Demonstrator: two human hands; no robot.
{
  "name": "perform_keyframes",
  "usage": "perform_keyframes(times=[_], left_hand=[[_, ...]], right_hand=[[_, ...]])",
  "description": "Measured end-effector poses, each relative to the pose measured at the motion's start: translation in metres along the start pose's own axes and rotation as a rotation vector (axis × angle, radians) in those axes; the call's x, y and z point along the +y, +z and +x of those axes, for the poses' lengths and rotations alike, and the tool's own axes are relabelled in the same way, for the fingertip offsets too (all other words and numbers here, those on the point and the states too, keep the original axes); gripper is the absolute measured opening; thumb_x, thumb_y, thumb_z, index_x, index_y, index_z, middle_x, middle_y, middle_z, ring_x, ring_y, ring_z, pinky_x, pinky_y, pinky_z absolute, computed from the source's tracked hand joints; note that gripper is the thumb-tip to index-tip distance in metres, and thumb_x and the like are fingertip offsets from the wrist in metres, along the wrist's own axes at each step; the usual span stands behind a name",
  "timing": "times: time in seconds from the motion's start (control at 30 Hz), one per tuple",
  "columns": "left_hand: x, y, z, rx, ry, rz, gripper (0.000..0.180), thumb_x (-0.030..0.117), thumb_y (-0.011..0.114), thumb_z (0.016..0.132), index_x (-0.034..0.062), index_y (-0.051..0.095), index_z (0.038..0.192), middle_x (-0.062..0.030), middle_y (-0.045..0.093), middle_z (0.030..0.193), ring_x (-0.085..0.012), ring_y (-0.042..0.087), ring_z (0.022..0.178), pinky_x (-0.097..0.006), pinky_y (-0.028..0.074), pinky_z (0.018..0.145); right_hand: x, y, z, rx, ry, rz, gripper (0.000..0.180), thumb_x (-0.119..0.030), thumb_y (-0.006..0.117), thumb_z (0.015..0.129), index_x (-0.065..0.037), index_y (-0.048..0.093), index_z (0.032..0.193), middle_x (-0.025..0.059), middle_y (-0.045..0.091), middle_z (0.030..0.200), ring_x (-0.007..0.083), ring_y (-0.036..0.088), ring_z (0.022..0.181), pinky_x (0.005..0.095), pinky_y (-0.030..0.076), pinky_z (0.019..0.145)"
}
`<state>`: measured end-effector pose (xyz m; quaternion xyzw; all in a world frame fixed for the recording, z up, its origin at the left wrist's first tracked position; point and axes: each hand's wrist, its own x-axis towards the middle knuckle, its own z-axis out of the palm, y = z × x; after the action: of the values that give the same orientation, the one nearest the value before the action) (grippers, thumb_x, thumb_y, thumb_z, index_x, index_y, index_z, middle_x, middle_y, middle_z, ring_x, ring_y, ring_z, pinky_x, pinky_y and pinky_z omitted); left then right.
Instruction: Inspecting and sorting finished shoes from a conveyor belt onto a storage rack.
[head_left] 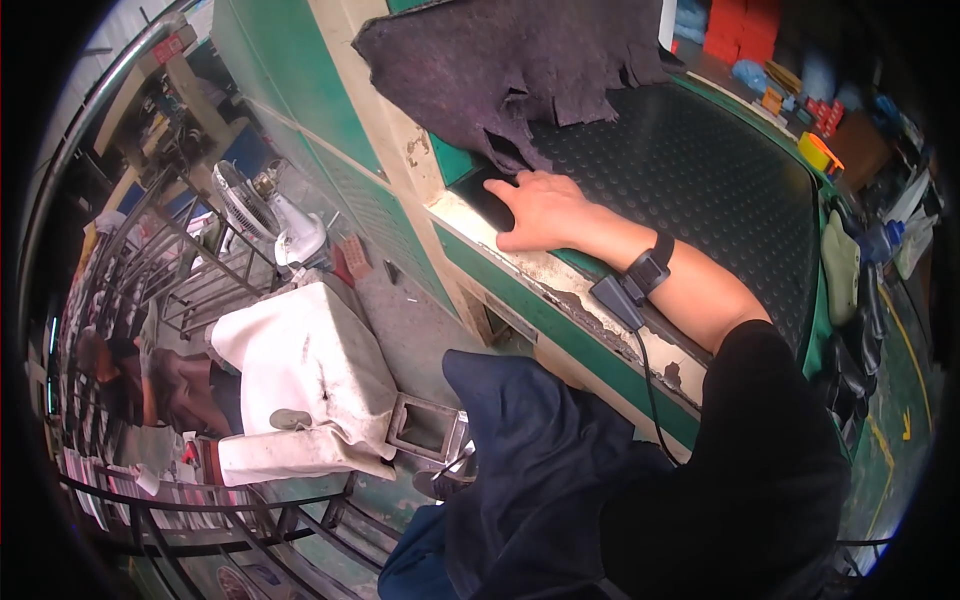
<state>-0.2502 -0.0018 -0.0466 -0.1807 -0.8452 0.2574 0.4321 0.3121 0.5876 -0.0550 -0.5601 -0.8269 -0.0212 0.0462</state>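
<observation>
Far left: a second person (175, 385), bent low, partly hidden, with a dark metal rack (185, 265) near.

Left: one white fan (285, 225), standing tilted in the view; below it, a bulky form under a soiled white cover (305, 345), a small grey-green oval piece (291, 419) resting on top. A pale metal frame (425, 428), open and rectangular, adjoins the cover's right side.

Left of centre: tall green panel (290, 120) with a cream, chipped upright (385, 130) along its right edge.

Upper centre: one piece of dark purplish-grey leather (470, 65), ragged and torn along its lower edge, lying across the far left part of the table (690, 200), which has a black studded top and worn cream-and-green edging.

Centre: right hand (548, 212), back upward, at the table's left edge, touching the leather's lowest torn strip. Thumb and forefinger spread apart; whether the remaining fingers hold the leather cannot be told. Left hand out of view. Below: dark blue apron (545, 430).

Right of centre: black wrist device (640, 280) with cable, strapped to the right forearm; black sleeve (760, 430).

Far right: orange-and-yellow roll (819, 155); pale green sole-shaped piece (840, 265); blue bottle (882, 240).
</observation>
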Motion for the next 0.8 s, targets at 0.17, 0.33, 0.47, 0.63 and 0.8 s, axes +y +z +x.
perform_keyframes(times=[0.17, 0.33, 0.47, 0.63, 0.8], left_hand=[[-0.003, 0.007, -0.001, -0.014, -0.039, 0.009, 0.049, 0.058, 0.066, 0.085, 0.0111, 0.061, 0.074, -0.0082, 0.067, 0.062, -0.0257, 0.067, 0.051, -0.039, 0.051, 0.041], [0.000, 0.017, 0.000, 0.070, -0.031, 0.078, 0.051, 0.063, 0.068, 0.080, 0.0140, 0.060, 0.071, -0.0044, 0.065, 0.057, -0.0220, 0.065, 0.046, -0.036, 0.050, 0.038], [-0.004, 0.020, -0.002, 0.124, -0.009, 0.121, 0.051, 0.065, 0.067, 0.080, 0.0150, 0.060, 0.071, -0.0033, 0.065, 0.056, -0.0213, 0.065, 0.045, -0.035, 0.050, 0.038], [0.000, 0.011, 0.004, -0.001, -0.054, 0.013, 0.052, 0.063, 0.065, 0.083, 0.0129, 0.060, 0.072, -0.0065, 0.067, 0.059, -0.0260, 0.067, 0.049, -0.040, 0.052, 0.041], [-0.002, 0.009, 0.003, -0.031, -0.058, -0.057, 0.050, 0.060, 0.064, 0.086, 0.0100, 0.065, 0.080, -0.0105, 0.070, 0.066, -0.0299, 0.069, 0.055, -0.043, 0.055, 0.046]], right_hand=[[0.000, -0.031, -0.001, -0.174, -0.122, 0.154, 0.082, -0.048, 0.067, 0.072, -0.011, 0.052, 0.144, 0.0242, 0.065, 0.117, 0.0362, 0.062, 0.116, 0.0447, 0.048, 0.099], [0.060, -0.085, -0.005, -0.311, -0.161, 0.638, 0.074, -0.038, 0.069, 0.074, -0.006, 0.057, 0.140, 0.0092, 0.067, 0.102, 0.0172, 0.062, 0.089, 0.0301, 0.050, 0.072], [0.114, -0.114, -0.018, -0.272, -0.142, 0.796, 0.060, -0.033, 0.068, 0.079, -0.005, 0.065, 0.131, 0.0020, 0.065, 0.094, 0.0097, 0.061, 0.082, 0.0243, 0.049, 0.061], [0.174, -0.103, -0.022, -0.052, 0.075, 0.893, 0.058, -0.033, 0.068, 0.080, -0.006, 0.065, 0.131, 0.0070, 0.068, 0.109, 0.0147, 0.063, 0.096, 0.0287, 0.053, 0.066], [0.164, -0.058, 0.015, -0.129, 0.055, 0.803, 0.065, -0.039, 0.072, 0.080, -0.005, 0.062, 0.134, 0.0105, 0.067, 0.121, 0.0182, 0.063, 0.107, 0.0327, 0.056, 0.071]])
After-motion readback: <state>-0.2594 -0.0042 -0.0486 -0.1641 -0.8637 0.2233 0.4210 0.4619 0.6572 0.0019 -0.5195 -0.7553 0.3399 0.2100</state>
